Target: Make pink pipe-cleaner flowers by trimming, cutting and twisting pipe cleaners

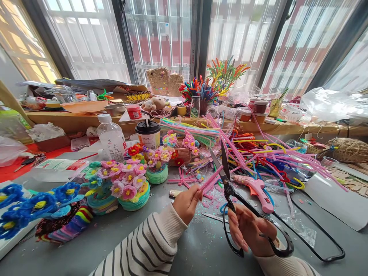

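Note:
My left hand (187,203) is closed in a pinch around a few short pink pipe cleaners (212,180). Their free ends point up and right, beside the spread blades of the black scissors (226,172). My right hand (250,229) holds the scissors by the looped handles, fingers and thumb through the loops. I cannot tell whether the blades touch the pink pieces. Beyond them lies a pink pipe-cleaner star shape (184,179) on the grey table. A pink glue gun (260,191) rests just right of the scissors.
Pots of pipe-cleaner flowers (132,184) stand at the left, with blue flowers (40,205) nearer. A water bottle (110,140) and lidded cup (148,134) are behind. Loose pipe cleaners (267,153) heap at the back right. A black cord (316,249) loops at the right.

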A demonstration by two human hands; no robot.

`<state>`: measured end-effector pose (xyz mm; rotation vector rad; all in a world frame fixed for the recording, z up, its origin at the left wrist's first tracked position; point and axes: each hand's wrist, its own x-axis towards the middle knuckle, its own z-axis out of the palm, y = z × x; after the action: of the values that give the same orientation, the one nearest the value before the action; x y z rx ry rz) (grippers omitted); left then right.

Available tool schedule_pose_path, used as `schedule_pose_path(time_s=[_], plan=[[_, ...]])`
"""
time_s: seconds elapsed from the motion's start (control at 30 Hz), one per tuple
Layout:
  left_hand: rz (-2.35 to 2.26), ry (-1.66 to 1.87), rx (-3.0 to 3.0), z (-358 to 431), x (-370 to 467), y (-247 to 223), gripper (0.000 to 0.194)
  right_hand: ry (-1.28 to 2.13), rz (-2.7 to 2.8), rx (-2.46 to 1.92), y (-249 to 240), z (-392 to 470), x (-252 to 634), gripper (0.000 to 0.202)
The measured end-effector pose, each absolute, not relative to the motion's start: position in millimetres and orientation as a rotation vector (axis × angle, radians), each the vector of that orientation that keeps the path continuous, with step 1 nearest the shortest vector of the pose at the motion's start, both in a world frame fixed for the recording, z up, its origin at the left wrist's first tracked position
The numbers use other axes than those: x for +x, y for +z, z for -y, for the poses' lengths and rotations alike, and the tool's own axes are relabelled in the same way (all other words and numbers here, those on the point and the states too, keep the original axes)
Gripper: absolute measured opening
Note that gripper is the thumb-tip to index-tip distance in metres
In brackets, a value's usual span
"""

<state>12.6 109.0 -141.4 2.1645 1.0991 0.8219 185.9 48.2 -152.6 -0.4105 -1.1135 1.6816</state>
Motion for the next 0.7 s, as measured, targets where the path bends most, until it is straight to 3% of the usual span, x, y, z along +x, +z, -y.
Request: schedule_pose_path(time_s=[0.7], plan=[[-1.107,0.894,2.154,-108.2,11.3,-140.1,0.029,1.572,1.616,-0.676,-118.8,-49.9,197.2,0.047]])
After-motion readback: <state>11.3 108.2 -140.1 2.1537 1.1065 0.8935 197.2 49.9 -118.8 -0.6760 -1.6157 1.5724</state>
